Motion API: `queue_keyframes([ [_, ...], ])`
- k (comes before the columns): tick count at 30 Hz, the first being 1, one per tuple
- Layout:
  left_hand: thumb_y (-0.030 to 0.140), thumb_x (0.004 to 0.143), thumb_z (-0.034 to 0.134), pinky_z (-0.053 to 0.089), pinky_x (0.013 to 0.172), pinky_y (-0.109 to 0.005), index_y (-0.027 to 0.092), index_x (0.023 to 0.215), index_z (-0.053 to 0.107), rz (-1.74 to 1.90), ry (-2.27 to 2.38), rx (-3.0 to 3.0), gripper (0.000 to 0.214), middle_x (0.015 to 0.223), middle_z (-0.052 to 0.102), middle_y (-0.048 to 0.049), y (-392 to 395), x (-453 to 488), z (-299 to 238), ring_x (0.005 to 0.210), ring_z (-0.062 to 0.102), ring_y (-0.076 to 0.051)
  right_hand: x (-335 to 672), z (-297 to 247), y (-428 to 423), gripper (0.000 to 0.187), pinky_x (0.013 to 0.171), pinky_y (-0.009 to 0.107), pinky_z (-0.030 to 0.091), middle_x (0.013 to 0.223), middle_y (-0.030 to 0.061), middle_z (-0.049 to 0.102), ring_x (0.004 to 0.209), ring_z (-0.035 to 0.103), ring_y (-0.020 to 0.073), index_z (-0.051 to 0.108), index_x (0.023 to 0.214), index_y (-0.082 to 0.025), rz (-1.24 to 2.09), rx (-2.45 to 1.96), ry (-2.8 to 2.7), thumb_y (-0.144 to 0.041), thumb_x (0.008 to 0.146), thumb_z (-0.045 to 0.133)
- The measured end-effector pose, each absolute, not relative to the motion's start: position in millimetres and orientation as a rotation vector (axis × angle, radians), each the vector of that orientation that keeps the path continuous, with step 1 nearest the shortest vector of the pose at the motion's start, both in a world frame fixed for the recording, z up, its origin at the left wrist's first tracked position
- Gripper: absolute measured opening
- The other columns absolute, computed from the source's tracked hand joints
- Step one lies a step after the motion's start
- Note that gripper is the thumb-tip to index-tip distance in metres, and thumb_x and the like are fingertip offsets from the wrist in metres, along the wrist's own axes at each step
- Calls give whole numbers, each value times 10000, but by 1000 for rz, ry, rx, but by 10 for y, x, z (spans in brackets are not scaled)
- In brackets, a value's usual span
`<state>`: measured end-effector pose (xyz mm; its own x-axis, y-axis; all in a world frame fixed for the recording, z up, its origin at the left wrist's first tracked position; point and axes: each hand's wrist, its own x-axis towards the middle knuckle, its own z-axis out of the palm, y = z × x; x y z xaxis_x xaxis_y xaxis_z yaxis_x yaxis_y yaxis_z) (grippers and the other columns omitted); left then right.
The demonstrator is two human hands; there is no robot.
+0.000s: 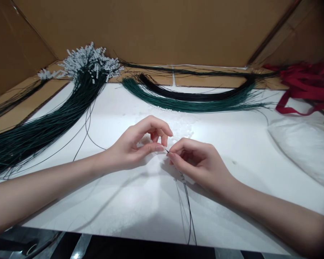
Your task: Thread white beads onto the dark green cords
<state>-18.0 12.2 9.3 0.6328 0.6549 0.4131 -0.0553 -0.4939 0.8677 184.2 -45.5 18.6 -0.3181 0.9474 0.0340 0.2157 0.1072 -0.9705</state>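
Observation:
Near the middle of the white tabletop, my right hand [196, 156] pinches a thin dark wire [187, 198] between thumb and forefinger. The wire's short tip pokes out toward my left hand [145, 142]. Below the right fingers, a few small white beads [181, 176] sit on the wire strands, which trail down past the table's front edge. My left thumb and a bent finger come together at the wire tip, with the forefinger arched above. Anything between them is too small to make out. Loose white beads [180, 122] are scattered just behind both hands.
On the left lies a thick bundle of dark green wires [51, 108] topped with white beaded ends [89, 63]. Bare green wires [172, 104] and black wires [189, 96] curve along the back. Red ribbon [299, 86] and a clear plastic bag [305, 144] are at right. Cardboard walls [156, 32] enclose the table.

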Motion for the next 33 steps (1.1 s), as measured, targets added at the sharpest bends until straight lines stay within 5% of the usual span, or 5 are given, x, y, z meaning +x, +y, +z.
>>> queue_keyframes([
  [33, 141, 913, 638, 456, 692, -303, 213, 1107, 565, 921, 457, 1908, 220, 883, 609, -29, 133, -186, 98, 791, 585, -148, 1826, 192, -446, 97, 530, 226, 377, 668, -7, 572, 590, 486, 95, 631, 783, -145, 1241, -1149, -1665, -139, 862, 577],
])
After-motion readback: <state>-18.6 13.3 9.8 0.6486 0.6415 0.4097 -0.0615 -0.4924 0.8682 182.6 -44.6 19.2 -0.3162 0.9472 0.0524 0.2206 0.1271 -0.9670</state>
